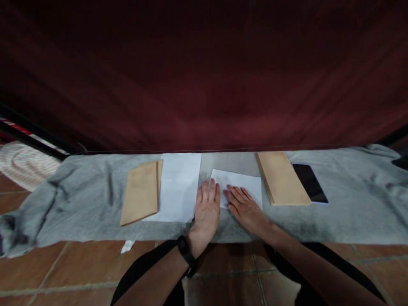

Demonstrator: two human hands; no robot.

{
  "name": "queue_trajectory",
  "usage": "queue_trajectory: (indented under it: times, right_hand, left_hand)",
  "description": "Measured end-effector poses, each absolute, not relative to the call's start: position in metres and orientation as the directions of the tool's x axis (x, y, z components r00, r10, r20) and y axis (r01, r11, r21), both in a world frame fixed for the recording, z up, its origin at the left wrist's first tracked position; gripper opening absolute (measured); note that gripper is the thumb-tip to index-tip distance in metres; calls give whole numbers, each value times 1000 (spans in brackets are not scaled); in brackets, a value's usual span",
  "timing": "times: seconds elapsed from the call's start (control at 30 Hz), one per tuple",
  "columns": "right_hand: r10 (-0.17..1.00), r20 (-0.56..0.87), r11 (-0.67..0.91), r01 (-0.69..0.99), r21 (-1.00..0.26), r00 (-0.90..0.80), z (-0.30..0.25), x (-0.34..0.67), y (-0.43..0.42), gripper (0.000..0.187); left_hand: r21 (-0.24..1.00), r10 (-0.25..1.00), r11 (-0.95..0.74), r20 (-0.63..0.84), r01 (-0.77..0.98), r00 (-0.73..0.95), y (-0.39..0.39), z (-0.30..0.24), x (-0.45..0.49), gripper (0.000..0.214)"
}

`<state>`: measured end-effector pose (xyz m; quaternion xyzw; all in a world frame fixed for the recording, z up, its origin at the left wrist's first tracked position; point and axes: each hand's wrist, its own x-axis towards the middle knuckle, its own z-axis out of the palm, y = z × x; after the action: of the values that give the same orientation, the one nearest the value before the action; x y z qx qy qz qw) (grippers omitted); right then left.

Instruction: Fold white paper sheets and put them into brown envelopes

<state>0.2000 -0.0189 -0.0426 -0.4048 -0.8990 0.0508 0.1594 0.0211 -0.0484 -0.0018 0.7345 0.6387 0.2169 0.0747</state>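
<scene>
A folded sheet of white paper [236, 177] lies on the grey cloth in front of me. My left hand [208, 208] rests flat at its left edge, fingers stretched away from me. On its right part lies my right hand [245, 206], palm down with the fingers extended. Neither hand grips anything. Just left of my left hand are larger white sheets [181, 187], partly under brown envelopes [140, 193]. To the right of the folded paper sits a stack of brown envelopes [283, 178].
A dark-screened phone [310, 182] lies partly beneath the right envelope stack. The long grey cloth [347, 199] covers the narrow surface. Behind it hangs a dark red fabric [204, 85]. On the tiled floor are a white scrap [128, 246] and, far left, a woven mat [25, 163].
</scene>
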Motion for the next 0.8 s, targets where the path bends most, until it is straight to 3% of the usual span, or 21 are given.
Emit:
queue_trajectory:
  times: [0.17,0.43,0.8]
  right_hand:
    - [729,315,674,718,-175,-608,-50,202,-24,48]
    - [740,306,659,736,-153,-599,-49,206,-30,54]
    - [825,346,528,828,-187,-447,-58,216,-39,66]
  left_hand:
    - [249,901,-434,154,866,407,-53,-18,31,70]
    - [207,909,-409,184,889,375,-58,-28,34,72]
    - [174,927,-361,172,916,333,-58,-33,34,65]
